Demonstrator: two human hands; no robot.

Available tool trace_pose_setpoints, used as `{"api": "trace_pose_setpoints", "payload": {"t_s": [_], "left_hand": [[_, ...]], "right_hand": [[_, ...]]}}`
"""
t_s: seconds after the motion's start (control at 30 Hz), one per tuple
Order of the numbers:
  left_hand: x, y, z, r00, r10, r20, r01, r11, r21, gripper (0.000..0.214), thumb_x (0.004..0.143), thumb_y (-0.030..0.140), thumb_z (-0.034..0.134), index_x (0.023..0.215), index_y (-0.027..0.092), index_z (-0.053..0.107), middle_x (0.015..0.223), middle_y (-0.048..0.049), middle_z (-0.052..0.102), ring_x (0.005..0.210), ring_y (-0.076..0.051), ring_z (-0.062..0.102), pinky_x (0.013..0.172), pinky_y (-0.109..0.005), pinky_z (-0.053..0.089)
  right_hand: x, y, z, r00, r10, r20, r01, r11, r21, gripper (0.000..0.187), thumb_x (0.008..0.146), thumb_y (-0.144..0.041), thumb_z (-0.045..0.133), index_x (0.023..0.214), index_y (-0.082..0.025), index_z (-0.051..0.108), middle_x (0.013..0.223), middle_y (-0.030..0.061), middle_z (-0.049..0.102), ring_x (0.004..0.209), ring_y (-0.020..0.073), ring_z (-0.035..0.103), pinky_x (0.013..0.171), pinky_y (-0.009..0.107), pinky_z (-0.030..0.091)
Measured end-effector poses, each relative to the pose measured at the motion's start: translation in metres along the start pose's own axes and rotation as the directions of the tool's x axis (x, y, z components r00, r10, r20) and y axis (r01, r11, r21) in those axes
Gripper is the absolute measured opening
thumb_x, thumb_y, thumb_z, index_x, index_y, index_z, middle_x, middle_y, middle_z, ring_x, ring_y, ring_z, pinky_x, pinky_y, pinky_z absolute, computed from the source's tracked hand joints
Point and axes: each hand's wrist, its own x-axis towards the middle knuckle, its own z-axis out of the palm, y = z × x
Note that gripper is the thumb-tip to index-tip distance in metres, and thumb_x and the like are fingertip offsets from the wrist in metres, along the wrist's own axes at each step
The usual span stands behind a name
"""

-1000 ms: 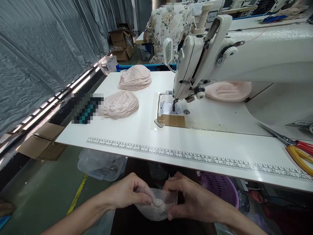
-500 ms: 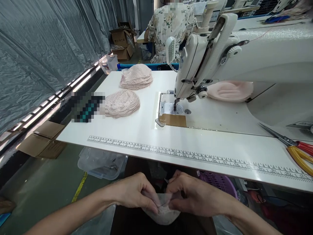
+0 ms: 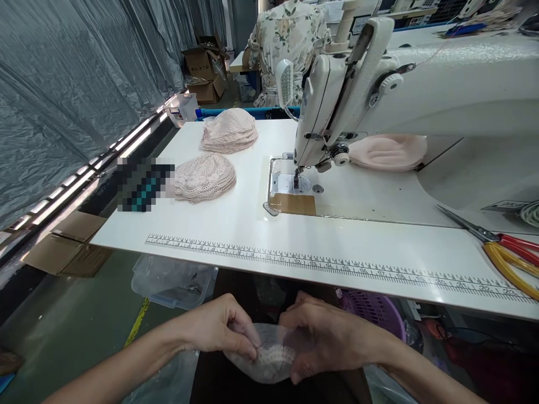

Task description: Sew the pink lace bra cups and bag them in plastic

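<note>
L hand (image 3: pixel 219 332): near edge of view, below the table front. Thumb + fingers pinched shut on the left edge of the sheer piece.
R hand (image 3: pixel 332 339): just right of the L. Fingers curled over the top, thumb under, clamped on the right side of the same piece.
Hands: close together, almost knuckle to knuckle, cloth stretched betw. them.
Sheer piece (image 3: pixel 269 367): translucent, rounded, held off the table on the near side of its front edge.
Lace strip (image 3: pixel 273 354): pale, runs across the sheer piece, right at the fingertips.
Table (image 3: pixel 252 224): white top, far of the hands, w/ a printed ruler (image 3: pixel 328 264) along its near edge.
Sewing machine (image 3: pixel 379 95): far right on the table, needle end over the metal plate.
Lace stacks: 2 on the table's left. Near stack (image 3: pixel 204 177), far stack (image 3: pixel 229 130), apart from each other.
Pink cups (image 3: pixel 389 151): behind the machine head, under its arm.
Scissors (image 3: pixel 501 247): right edge of the table, red + yellow handles, blades pointing left.
Purple basket (image 3: pixel 370 306): under the table, just far-right of the R hand.
Clear bin (image 3: pixel 172 278): under the table's left part.
Co-worker (image 3: pixel 286 39): floral top, far end, back to us.
</note>
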Motion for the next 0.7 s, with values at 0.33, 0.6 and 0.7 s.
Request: {"api": "trace_pose_setpoints", "payload": {"t_s": [0.33,0.6,0.7], "left_hand": [[-0.006,-0.006,-0.003,1.0,0.013,0.011,-0.013,1.0,0.009,0.018,0.066,0.035,0.081,0.077,0.021,0.078,0.064,-0.0018,0.072,0.06,-0.014,0.064,0.059,-0.019,0.049],[-0.007,-0.005,-0.004,0.999,0.014,0.05,-0.014,1.0,-0.013,0.013,0.067,0.031,0.079,0.077,0.022,0.078,0.066,-0.0013,0.072,0.062,-0.014,0.064,0.06,-0.019,0.049],[-0.006,-0.004,-0.004,0.999,0.012,0.03,-0.011,1.0,-0.026,0.014,0.068,0.031,0.079,0.077,0.021,0.078,0.065,-0.0014,0.071,0.061,-0.013,0.064,0.06,-0.019,0.05]], "right_hand": [[0.004,0.014,0.001,0.991,-0.118,0.065,0.09,0.94,0.328,0.023,0.074,-0.037,0.072,0.082,-0.015,0.076,0.063,-0.0011,0.064,0.058,0.0107,0.055,0.056,0.02,0.042],[0.0,0.019,-0.007,0.976,-0.158,0.152,0.085,0.911,0.404,0.019,0.075,-0.021,0.066,0.091,-0.014,0.076,0.073,0.002,0.069,0.066,0.0122,0.061,0.062,0.02,0.047],[0.0,0.017,-0.007,0.976,-0.159,0.148,0.093,0.922,0.376,0.019,0.078,-0.02,0.062,0.09,-0.014,0.075,0.072,0.0011,0.067,0.062,0.0104,0.058,0.059,0.019,0.045]]}}
